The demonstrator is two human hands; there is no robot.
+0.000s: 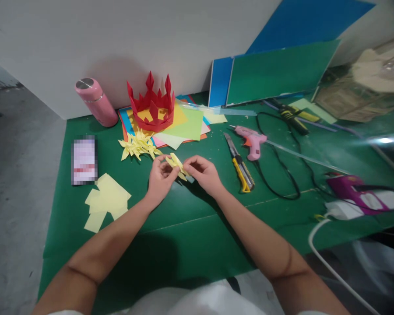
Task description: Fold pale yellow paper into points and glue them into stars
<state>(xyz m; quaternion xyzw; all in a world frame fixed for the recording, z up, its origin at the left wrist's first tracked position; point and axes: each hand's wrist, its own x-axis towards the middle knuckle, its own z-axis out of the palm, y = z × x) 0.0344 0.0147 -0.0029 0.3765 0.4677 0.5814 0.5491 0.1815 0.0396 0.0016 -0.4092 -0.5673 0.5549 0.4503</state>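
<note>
Fingers of the left hand [160, 181]: pinching one side of a folded, pale-yellow paper piece [175, 161]. Fingers of the right hand [204, 177]: closed on its other side. Piece held between both, over the green tabletop [200, 205]. Beyond the left hand: pile of pointed, pale-yellow paper shapes [138, 146]. Likely hazards: tearing, from uneven pulling; crushed folds, from hard pinching.

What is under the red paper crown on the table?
Under the red paper crown lie coloured paper sheets; yellow-orange, light-green and blue parts show. Whatever the crown's base covers cannot be seen.
</note>
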